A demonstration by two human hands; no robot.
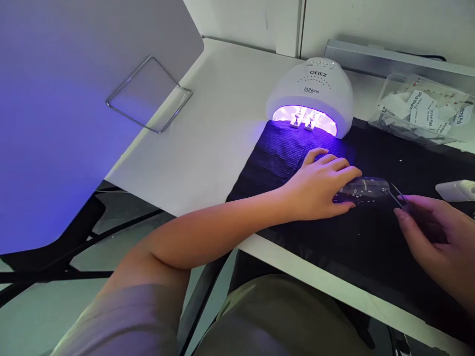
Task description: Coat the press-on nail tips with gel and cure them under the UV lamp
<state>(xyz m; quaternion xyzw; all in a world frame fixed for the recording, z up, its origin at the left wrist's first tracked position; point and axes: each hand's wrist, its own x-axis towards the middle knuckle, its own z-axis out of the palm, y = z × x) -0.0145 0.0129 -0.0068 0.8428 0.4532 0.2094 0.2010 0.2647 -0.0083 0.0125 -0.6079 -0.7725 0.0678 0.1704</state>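
My left hand (322, 185) reaches over the black cloth, its thumb and index finger closed on the left end of a clear plastic sheet (365, 186). Small shiny bits are scattered over that sheet. From the right, my right hand (432, 232) pinches a pair of thin tweezers (399, 199), whose tips are at the sheet's right end. Whether the tips grip one of the bits is too small to tell. Behind my left hand, a white nail lamp (334, 99) glows purple, with two small stands (310, 121) in its mouth.
A black cloth (334, 252) covers part of the white table (230, 123). At the back right stands a clear box (388, 101) of alcohol pad packets. A white object (454, 190) lies at the right. To the left rises a large pale panel (74, 99) with a wire frame (128, 81).
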